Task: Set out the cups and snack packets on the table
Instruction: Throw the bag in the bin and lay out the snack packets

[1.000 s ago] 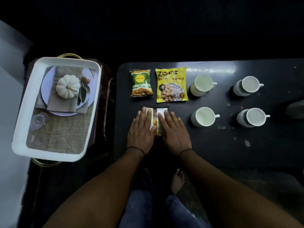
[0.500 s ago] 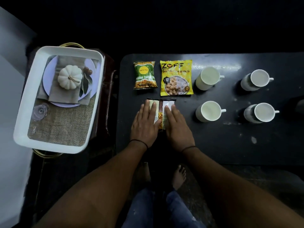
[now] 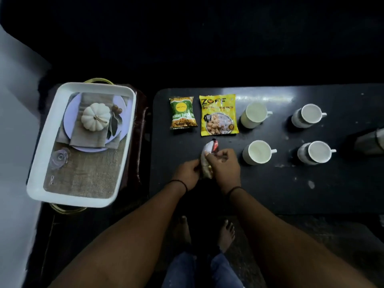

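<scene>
On the black table (image 3: 270, 190) lie a green snack packet (image 3: 182, 112) and a yellow snack packet (image 3: 218, 115) side by side at the back. Right of them stand several white cups, among them one (image 3: 254, 115) beside the yellow packet and one (image 3: 257, 152) nearer me. Both hands grip a third, white and brown snack packet (image 3: 208, 151), turned on edge and lifted off the table in front of the yellow one. My left hand (image 3: 188, 172) pinches its near end; my right hand (image 3: 223, 166) closes over its right side.
A white tray (image 3: 43, 150) sits on a stand to the left of the table, its inside showing a pumpkin, plate and cloth. A dark metal vessel (image 3: 372, 140) stands at the table's right edge. My bare feet are under the table's near edge.
The hands were pressed flat on the third packet lying on the table. Now their fingers have curled around it and the packet is raised and turned on edge.
</scene>
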